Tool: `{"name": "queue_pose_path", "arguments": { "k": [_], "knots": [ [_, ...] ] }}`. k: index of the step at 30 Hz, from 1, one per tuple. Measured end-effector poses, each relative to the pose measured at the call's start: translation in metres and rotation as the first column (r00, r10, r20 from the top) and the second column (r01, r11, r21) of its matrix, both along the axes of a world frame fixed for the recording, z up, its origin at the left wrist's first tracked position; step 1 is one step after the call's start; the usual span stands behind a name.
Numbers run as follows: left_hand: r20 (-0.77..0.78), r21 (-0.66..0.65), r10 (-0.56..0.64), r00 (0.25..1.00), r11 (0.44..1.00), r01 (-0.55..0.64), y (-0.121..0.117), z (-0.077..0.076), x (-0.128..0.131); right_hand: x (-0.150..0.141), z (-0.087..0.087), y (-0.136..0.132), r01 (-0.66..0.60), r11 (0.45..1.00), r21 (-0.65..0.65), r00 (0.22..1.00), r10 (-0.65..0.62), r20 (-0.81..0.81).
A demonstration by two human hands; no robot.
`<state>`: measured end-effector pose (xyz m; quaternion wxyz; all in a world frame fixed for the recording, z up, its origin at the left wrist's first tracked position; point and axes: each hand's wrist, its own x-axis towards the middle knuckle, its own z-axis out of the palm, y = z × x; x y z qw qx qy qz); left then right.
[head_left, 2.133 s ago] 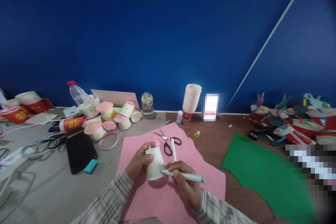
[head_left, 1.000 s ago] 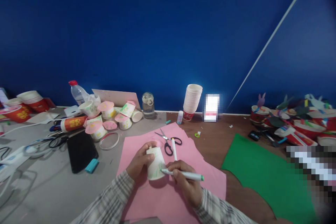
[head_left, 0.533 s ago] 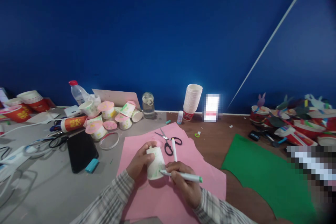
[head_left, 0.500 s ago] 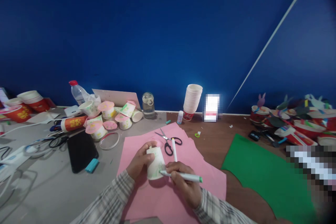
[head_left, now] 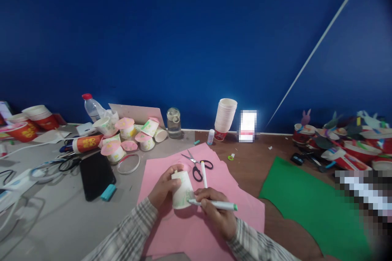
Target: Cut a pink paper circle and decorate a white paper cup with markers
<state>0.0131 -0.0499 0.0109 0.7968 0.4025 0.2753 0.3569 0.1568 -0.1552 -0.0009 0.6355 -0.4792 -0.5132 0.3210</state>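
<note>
My left hand (head_left: 164, 187) is closed round a white paper cup (head_left: 183, 191) with green marks drawn on it. The cup is upside down to a slight tilt, its wide rim low. In my right hand (head_left: 219, 214) is a green marker (head_left: 221, 205), its tip at the cup's lower right side. Both hands are over a pink paper sheet (head_left: 171, 236). Just beyond them on the sheet lie black-handled scissors (head_left: 197, 171) with blades parted, and beside these a white marker with a yellow end (head_left: 203, 173).
Decorated paper cups (head_left: 147, 142) crowd the back left, near a glass bottle (head_left: 174, 124). A tall stack of paper cups (head_left: 226, 116) and a glue stick (head_left: 211, 137) stand behind the sheet. Green paper (head_left: 306, 204) lies right; a black phone (head_left: 97, 177) and blue marker cap (head_left: 108, 192) lie left.
The view has shifted very slightly. The marker's tip remains at the cup's lower right with only a tiny movement, and both hands keep their grips.
</note>
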Motion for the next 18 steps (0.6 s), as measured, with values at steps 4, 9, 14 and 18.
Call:
{"name": "queue_pose_path", "arguments": {
  "k": [4, 9, 14, 18],
  "knots": [
    [0.004, -0.009, -0.012, 1.000, 1.000, 0.012, 0.0000, -0.0004, -0.0001, -0.0003, 0.0011, 0.0005, 0.013, 1.000, 0.008, 1.000, -0.013, 0.002],
    [0.005, -0.015, 0.009, 1.000, 1.000, -0.009, -0.0007, 0.0012, 0.0007, 0.0000, -0.0007, 0.0009, 0.021, 1.000, 0.002, 1.000, -0.021, -0.002],
    [-0.014, -0.024, 0.002, 1.000, 1.000, -0.002, -0.0007, 0.0047, 0.0017, 0.0013, 0.0002, 0.0006, 0.005, 1.000, 0.004, 1.000, -0.005, -0.006],
    [-0.019, -0.028, 0.014, 1.000, 1.000, -0.015, -0.0008, 0.0061, 0.0020, 0.0018, 0.0020, 0.0012, -0.003, 1.000, 0.022, 1.000, 0.003, -0.005]
  ]
}}
